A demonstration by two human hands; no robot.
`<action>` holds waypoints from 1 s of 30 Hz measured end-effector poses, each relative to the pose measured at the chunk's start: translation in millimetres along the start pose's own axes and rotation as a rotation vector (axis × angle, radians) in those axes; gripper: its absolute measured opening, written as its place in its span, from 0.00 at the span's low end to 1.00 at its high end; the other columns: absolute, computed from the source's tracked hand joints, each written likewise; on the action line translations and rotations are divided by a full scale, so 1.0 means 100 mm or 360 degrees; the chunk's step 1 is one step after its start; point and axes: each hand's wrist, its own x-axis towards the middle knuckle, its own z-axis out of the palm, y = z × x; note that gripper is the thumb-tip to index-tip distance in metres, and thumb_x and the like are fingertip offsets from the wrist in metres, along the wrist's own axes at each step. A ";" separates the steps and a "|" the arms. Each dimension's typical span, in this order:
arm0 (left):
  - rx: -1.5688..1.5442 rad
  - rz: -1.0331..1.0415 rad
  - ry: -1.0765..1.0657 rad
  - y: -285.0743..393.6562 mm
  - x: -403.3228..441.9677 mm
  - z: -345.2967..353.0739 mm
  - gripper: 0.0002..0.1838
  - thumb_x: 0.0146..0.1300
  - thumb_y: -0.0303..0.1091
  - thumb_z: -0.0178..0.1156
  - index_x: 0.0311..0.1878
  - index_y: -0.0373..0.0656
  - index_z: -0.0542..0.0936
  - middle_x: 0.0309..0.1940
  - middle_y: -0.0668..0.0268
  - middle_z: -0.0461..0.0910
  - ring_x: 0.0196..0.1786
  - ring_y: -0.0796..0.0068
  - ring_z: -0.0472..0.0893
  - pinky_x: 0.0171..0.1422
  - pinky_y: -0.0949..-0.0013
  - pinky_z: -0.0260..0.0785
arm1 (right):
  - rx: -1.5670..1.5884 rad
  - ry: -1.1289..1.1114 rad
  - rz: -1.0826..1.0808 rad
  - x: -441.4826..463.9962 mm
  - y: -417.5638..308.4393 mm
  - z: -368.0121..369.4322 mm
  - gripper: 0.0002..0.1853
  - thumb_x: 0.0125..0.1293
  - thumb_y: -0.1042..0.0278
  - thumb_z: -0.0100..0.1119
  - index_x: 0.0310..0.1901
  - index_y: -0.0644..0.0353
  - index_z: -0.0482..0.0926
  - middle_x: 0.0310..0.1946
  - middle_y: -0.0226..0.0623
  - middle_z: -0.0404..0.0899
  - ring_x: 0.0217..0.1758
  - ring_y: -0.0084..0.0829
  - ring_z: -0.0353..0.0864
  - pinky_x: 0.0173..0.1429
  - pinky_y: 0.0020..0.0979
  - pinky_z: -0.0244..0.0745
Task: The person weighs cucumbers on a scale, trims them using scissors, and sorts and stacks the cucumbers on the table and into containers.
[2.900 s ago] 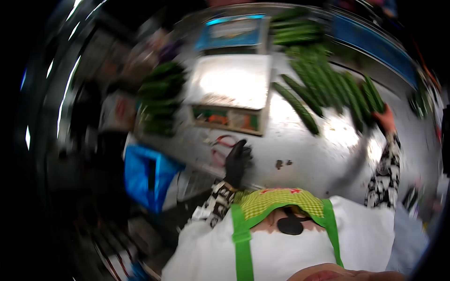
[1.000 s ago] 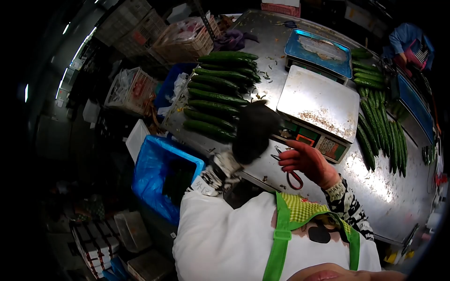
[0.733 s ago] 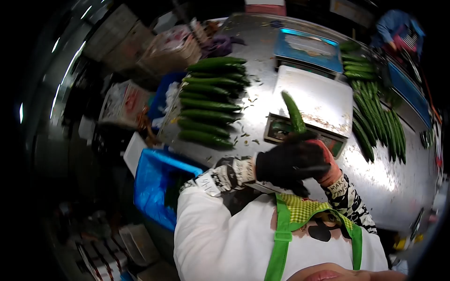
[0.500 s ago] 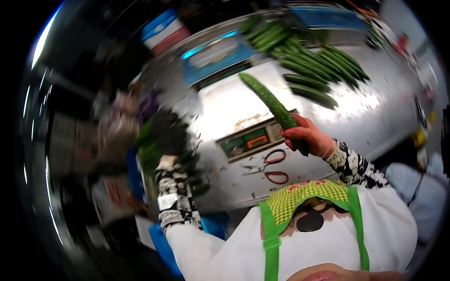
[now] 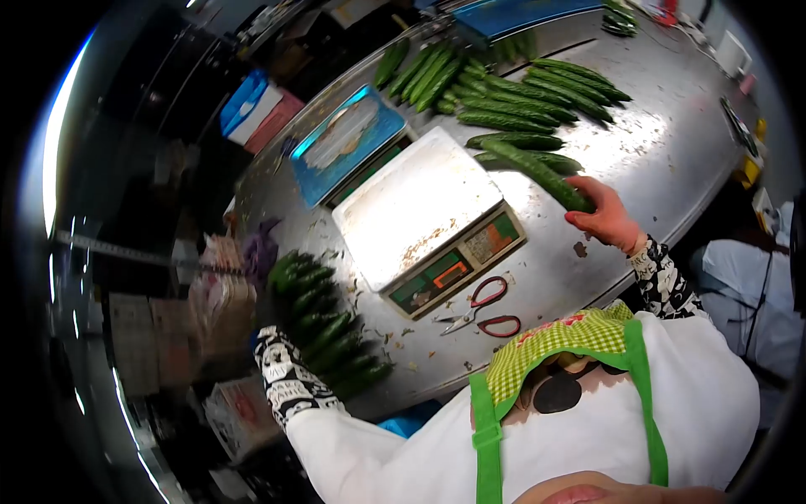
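My right hand (image 5: 603, 216) is closed round the lower end of a cucumber (image 5: 537, 172), which points up and left over the pile of cucumbers (image 5: 512, 105) on the metal table (image 5: 638, 181). My left hand (image 5: 270, 309), in a dark glove, is at the outer edge of the left cucumber stack (image 5: 319, 328); its fingers blend into the dark and cannot be made out. Between the two groups stands a scale (image 5: 424, 214) with a white plate. Scissors with red handles (image 5: 483, 309) lie in front of it.
A second scale with a blue tray (image 5: 348, 143) stands behind. Another blue tray (image 5: 529, 13) is at the far edge. Purple cloth (image 5: 262, 245) and crates (image 5: 222, 294) are at the left, a blue plastic liner (image 5: 407, 422) below the table edge.
The view has turned. My right hand took hold of a cucumber and has carried it right, from before the scale towards the right pile. My left hand has moved away to the left stack.
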 end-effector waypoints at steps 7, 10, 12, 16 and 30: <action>-0.0131 0.0563 0.0669 1.48 0.37 -0.76 0.32 0.54 0.33 0.67 0.65 0.46 0.74 0.47 0.51 0.79 0.54 0.44 0.79 0.60 0.42 0.70 | -0.0182 -0.0171 -0.0510 0.73 0.06 0.12 0.31 0.63 0.63 0.73 0.64 0.69 0.76 0.50 0.35 0.81 0.50 0.23 0.78 0.56 0.27 0.76; 0.0120 0.0866 0.0572 2.55 0.41 -0.93 0.25 0.64 0.42 0.64 0.65 0.49 0.77 0.40 0.61 0.80 0.48 0.59 0.81 0.81 0.31 0.46 | -0.0187 -0.0539 -0.0438 1.20 -0.16 0.31 0.33 0.63 0.62 0.75 0.66 0.70 0.75 0.54 0.41 0.83 0.55 0.27 0.80 0.62 0.30 0.76; -0.0042 0.0994 0.0465 3.11 0.41 -0.86 0.25 0.64 0.41 0.63 0.65 0.50 0.76 0.34 0.64 0.77 0.40 0.62 0.80 0.81 0.29 0.44 | -0.0282 -0.0717 -0.0473 1.48 -0.35 0.55 0.31 0.62 0.62 0.73 0.64 0.69 0.77 0.53 0.45 0.85 0.55 0.31 0.83 0.64 0.31 0.75; -0.0087 0.0977 0.0349 3.74 0.45 -0.66 0.20 0.64 0.30 0.57 0.60 0.51 0.79 0.29 0.66 0.76 0.36 0.65 0.80 0.81 0.31 0.46 | -0.0577 -0.0826 -0.0577 1.87 -0.56 1.03 0.30 0.62 0.57 0.71 0.62 0.66 0.81 0.50 0.46 0.87 0.53 0.30 0.84 0.62 0.30 0.76; -0.0244 0.0042 0.0527 3.37 0.02 -0.40 0.43 0.52 0.59 0.71 0.68 0.46 0.73 0.61 0.61 0.77 0.69 0.58 0.71 0.81 0.33 0.41 | -0.0901 -0.0927 -0.0942 2.21 -0.51 1.76 0.27 0.78 0.46 0.52 0.64 0.61 0.78 0.62 0.48 0.80 0.67 0.48 0.76 0.73 0.39 0.67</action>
